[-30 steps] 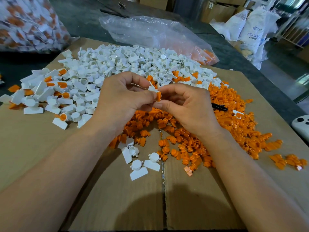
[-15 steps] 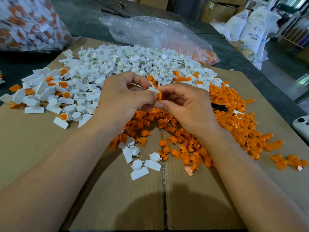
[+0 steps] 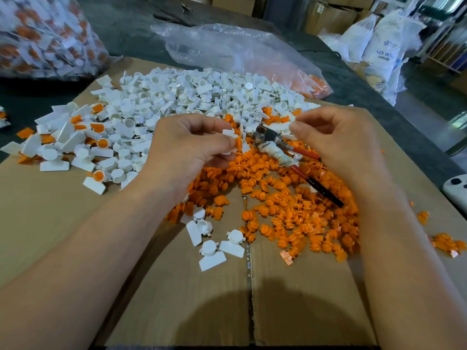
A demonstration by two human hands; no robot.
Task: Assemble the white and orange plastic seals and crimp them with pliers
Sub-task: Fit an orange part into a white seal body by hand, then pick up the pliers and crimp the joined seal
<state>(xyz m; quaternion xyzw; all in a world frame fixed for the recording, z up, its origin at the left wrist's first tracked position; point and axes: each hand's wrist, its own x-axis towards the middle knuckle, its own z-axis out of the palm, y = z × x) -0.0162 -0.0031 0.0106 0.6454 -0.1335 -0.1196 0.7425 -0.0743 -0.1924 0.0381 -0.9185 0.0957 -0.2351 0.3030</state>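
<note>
Forearms extended, hands apart. Left grip (image 3: 192,147) pinches a seal (image 3: 233,142), fingers curled; right grip (image 3: 338,140) pinches a white piece (image 3: 283,126).

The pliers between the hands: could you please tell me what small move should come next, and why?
Probably the right hand should release its white piece and grasp the pliers: the left hand already pinches a white-and-orange seal, and the pliers lie untouched beside it.

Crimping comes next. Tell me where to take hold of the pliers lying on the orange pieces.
Take the pliers by the two long handles, coming with the right hand from the right: they trail toward it over the orange pieces, while the metal head points away, up-left.
</note>
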